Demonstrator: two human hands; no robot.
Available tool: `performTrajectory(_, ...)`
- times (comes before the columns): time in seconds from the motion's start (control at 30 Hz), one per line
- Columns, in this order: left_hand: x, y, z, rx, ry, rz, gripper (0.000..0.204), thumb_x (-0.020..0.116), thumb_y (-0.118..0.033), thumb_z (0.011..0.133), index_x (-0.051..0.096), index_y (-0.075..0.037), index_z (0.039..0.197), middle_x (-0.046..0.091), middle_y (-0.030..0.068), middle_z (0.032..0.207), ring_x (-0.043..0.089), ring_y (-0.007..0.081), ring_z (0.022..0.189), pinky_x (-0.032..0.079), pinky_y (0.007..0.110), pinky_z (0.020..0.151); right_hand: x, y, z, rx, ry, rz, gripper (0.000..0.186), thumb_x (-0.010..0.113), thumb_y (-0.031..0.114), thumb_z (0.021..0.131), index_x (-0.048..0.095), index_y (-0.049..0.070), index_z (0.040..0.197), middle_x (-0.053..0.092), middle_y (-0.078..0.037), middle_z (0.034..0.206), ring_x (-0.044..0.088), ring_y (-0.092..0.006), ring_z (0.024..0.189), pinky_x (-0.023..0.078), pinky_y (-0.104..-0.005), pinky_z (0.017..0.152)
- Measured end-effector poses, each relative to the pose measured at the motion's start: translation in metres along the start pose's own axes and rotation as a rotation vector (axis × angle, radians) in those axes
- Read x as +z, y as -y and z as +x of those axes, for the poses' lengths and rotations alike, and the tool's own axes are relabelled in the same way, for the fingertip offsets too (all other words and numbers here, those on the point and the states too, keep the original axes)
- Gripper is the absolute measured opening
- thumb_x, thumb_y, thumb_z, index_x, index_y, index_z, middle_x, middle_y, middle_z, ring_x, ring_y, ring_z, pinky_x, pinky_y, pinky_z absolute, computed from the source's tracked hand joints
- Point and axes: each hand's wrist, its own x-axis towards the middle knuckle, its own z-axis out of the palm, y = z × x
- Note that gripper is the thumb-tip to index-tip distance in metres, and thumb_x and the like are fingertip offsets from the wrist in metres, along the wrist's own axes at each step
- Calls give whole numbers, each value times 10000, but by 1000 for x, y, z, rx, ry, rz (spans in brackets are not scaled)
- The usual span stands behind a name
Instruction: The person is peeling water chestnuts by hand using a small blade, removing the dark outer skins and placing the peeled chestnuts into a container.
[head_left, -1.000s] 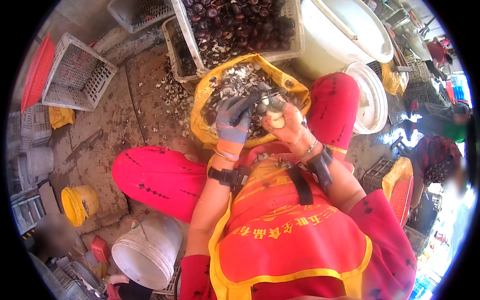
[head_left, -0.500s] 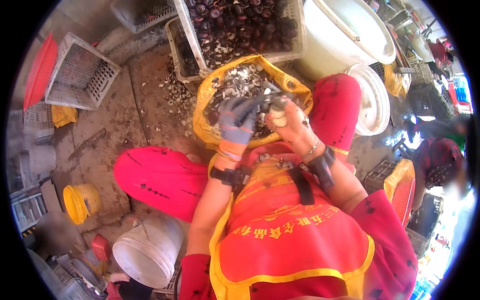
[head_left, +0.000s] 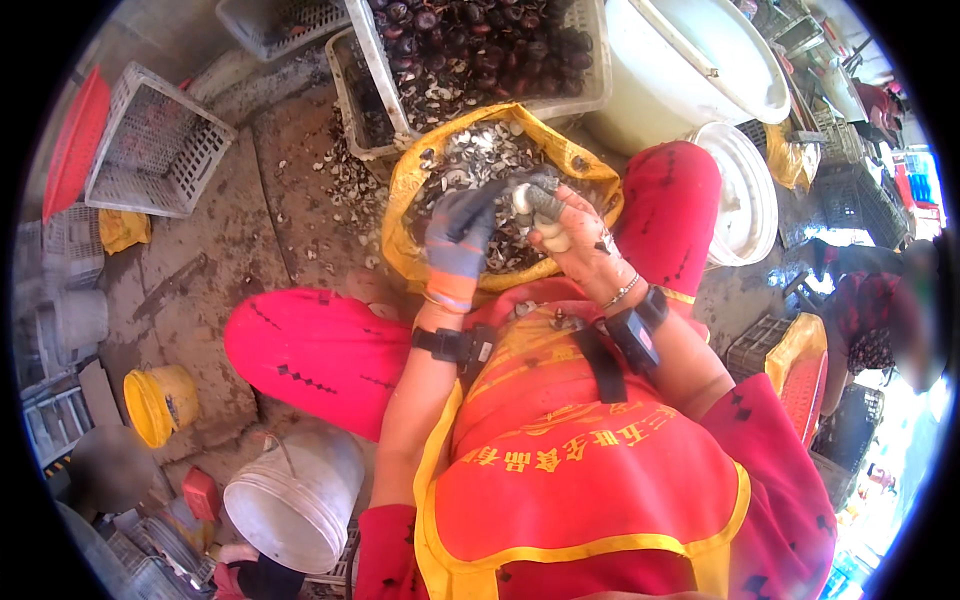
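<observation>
My left hand (head_left: pixel 462 228), in a grey and orange glove, is closed, its fingertips reaching toward my right hand; what they hold is hidden. My right hand (head_left: pixel 580 240) has dark and pale coverings on some fingers. Its curled fingers grip a round white peeled water chestnut (head_left: pixel 521 198), close to the gloved fingertips. Both hands are above a yellow-rimmed bag (head_left: pixel 400 205) between my knees. White and dark peelings (head_left: pixel 485 155) lie inside it. Beyond the bag stands a pale crate (head_left: pixel 597 85) with dark unpeeled water chestnuts (head_left: pixel 490 45) and some peelings.
A large white tub (head_left: pixel 650 90) and a white lidded bucket (head_left: pixel 745 200) stand at right. To my left are an empty crate (head_left: pixel 160 140), a yellow bucket (head_left: pixel 165 400) and a white bucket (head_left: pixel 300 490). Peelings litter the floor (head_left: pixel 345 185). Another person (head_left: pixel 875 320) bends at far right.
My left hand has shifted slightly left and the hands are a little farther apart at the wrists. The white water chestnut now shows clearly between them.
</observation>
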Motion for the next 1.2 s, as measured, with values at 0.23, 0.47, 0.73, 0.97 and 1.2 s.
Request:
performTrajectory(0.23, -10, 29, 4, -337, -90, -218, 308, 592, -4, 876, 623, 19, 1181, 651, 94, 1164, 588, 155, 1074, 431, 266, 959, -7, 23, -9, -35, -163, 3, 445, 493, 143, 938, 355, 49, 1350, 554, -135, 1211, 586, -212, 981, 535, -350, 753)
performTrajectory(0.47, -7, 42, 3, -446, -214, -255, 321, 628, -18, 866, 634, -16, 1187, 671, 58, 997, 517, 82, 704, 397, 234, 613, -31, 125, 2, -321, -212, -210, 320, 510, 151, 928, 536, 5, 1212, 662, -100, 1024, 625, -162, 693, 504, -262, 557)
performTrajectory(0.73, -4, 28, 5, -543, -206, -122, 348, 623, 17, 857, 610, 34, 1204, 645, 96, 1134, 602, 129, 943, 483, 252, 830, -105, 231, -76, -672, -626, -496, 268, 505, 189, 943, 537, 50, 1170, 643, -60, 1017, 599, -123, 760, 502, -242, 701)
performTrajectory(0.97, 5, 24, 9, -525, -197, -171, 334, 610, -36, 897, 601, 2, 1228, 641, 68, 1131, 612, 124, 903, 498, 232, 780, -161, 244, -103, -754, -831, -429, 288, 480, 86, 896, 551, -7, 1160, 661, -104, 977, 594, -120, 690, 484, -246, 589)
performTrajectory(1.2, 4, 33, 5, -401, -185, -146, 360, 652, -99, 876, 615, -24, 1227, 656, -2, 986, 496, 42, 675, 402, 190, 590, -146, 232, -66, -597, -674, -382, 412, 472, 149, 915, 491, -13, 1293, 601, -148, 1209, 601, -187, 957, 491, -278, 792)
